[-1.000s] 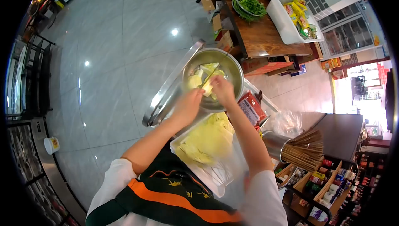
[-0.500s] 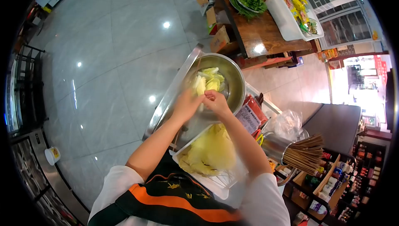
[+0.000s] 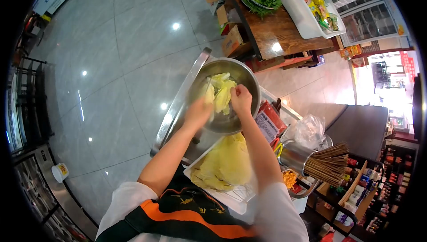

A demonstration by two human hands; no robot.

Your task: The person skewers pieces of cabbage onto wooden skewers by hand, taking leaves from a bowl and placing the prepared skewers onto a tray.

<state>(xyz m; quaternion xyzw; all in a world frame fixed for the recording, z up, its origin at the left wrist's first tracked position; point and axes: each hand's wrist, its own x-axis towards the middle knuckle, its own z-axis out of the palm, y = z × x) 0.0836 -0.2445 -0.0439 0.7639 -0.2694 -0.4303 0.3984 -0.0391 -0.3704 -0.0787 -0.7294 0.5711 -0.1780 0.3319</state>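
A red packet (image 3: 276, 115) lies right of the right hand (image 3: 241, 99), whose bunched fingertips pinch cabbage leaves (image 3: 222, 97) between the hands in the steel bowl (image 3: 247, 78), lengthwise roughly forward; the left hand (image 3: 198, 113) blurs, its grip unclear.

Glare on floor (image 3: 147, 64) — blurry left hand (image 3: 199, 112)

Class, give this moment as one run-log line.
left hand: blurred, at metal bowl | right hand: at pale leaves in bowl | white tray: larger leaves
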